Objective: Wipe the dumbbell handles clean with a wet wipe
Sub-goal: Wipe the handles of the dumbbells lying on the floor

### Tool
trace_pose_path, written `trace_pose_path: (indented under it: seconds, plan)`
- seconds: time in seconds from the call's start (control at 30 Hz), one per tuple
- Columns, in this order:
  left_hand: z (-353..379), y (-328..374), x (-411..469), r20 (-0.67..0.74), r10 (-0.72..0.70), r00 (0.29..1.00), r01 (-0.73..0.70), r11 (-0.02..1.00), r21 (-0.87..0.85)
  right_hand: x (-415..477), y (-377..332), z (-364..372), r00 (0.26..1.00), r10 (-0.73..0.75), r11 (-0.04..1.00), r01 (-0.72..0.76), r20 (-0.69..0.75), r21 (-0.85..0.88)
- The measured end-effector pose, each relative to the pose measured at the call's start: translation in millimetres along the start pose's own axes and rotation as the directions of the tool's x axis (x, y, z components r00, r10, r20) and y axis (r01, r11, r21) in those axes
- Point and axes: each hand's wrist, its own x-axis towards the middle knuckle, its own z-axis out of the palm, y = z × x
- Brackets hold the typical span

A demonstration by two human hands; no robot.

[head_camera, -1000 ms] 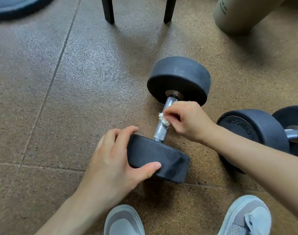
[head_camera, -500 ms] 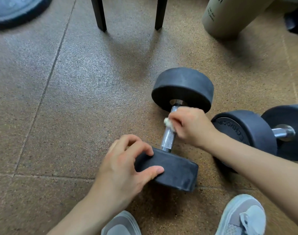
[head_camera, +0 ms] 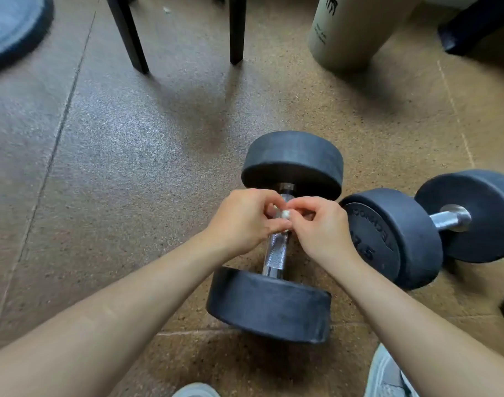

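Note:
A black dumbbell [head_camera: 273,308] lies on the floor in front of me, its knurled steel handle [head_camera: 276,253] running away from me between two round weights. My left hand [head_camera: 245,219] and my right hand [head_camera: 322,227] meet over the far half of the handle. Both pinch a small crumpled white wet wipe [head_camera: 285,214] between their fingertips. Most of the wipe is hidden by the fingers. A second dumbbell [head_camera: 394,239] with a steel handle [head_camera: 451,217] lies just to the right.
Two dark chair legs [head_camera: 130,38] stand at the back. A pale cylinder [head_camera: 356,27] stands at the back right, a round dark mat [head_camera: 12,30] at the top left. My grey shoes [head_camera: 388,376] show at the bottom edge. The floor is speckled rubber tile.
My left hand has left the near weight and joined my right hand at the wipe above the handle. The view has shifted, so the dumbbell sits lower and closer.

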Motion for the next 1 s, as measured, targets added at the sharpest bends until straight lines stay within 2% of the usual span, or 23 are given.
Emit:
trace_pose_path:
  seconds: [0.07, 0.1, 0.13, 0.27, 0.37, 0.43, 0.53, 0.67, 0.73, 0.8, 0.9, 1.0]
  plan:
    - [11.6, 3.6, 13.6, -0.013, 0.029, 1.000, -0.028, 0.999, 0.028, 0.8, 5.1, -6.5, 0.966, 0.228, 0.937, -0.251, 0.121, 0.241]
    - [14.8, 2.8, 16.8, -0.046, 0.036, 0.998, -0.035, 0.999, 0.026, 0.4, 7.1, -10.1, 0.934, 0.293, 0.873, -0.349, 0.206, 0.341]
    - [18.1, -0.3, 20.0, -0.089, 0.042, 0.995, -0.041, 0.999, 0.012, 1.4, 7.6, -13.3, 0.919, 0.302, 0.837, -0.384, 0.255, 0.390]
    - [29.5, -6.8, 29.6, -0.312, 0.106, 0.944, -0.104, 0.994, 0.022, 9.1, 7.8, -9.1, 0.959, 0.255, 0.902, -0.282, 0.126, 0.328]
    - [32.0, -7.4, 34.9, -0.376, 0.054, 0.925, -0.088, 0.993, -0.074, 10.5, 7.5, 1.0, 0.965, 0.260, 0.912, -0.256, 0.032, 0.321]
    - [31.9, -10.7, 29.7, -0.325, 0.066, 0.943, -0.103, 0.990, -0.098, 6.8, 7.0, 2.5, 0.974, 0.228, 0.940, -0.223, 0.012, 0.258]
    - [28.5, -14.9, 19.1, -0.227, 0.174, 0.958, -0.190, 0.980, -0.054, -0.9, 3.8, 4.0, 0.989, 0.149, 0.966, -0.147, 0.007, 0.211]
    - [24.1, -13.0, 36.0, -0.307, 0.132, 0.942, -0.149, 0.988, -0.030, 2.2, 1.1, 5.1, 0.997, 0.060, 0.992, -0.053, -0.056, 0.117]
    - [22.1, -10.2, 37.0, -0.293, 0.115, 0.949, -0.130, 0.991, -0.032, 4.3, -1.0, 3.9, 0.998, 0.005, 0.999, -0.002, -0.059, 0.050]
    - [18.0, -10.1, 28.4, -0.177, 0.149, 0.973, -0.152, 0.988, -0.003, 2.6, -1.3, 0.4, 0.997, -0.078, 0.997, 0.078, -0.017, 0.007]
    - [9.7, -10.7, 11.9, 0.018, 0.139, 0.990, -0.139, 0.990, 0.021, -6.1, 2.5, -5.5, 0.969, -0.206, 0.975, 0.216, 0.133, -0.060]
    - [2.9, -10.2, 2.3, 0.094, 0.131, 0.987, -0.134, 0.991, 0.022, -7.1, 0.2, -11.6, 0.935, -0.264, 0.943, 0.302, 0.237, -0.137]
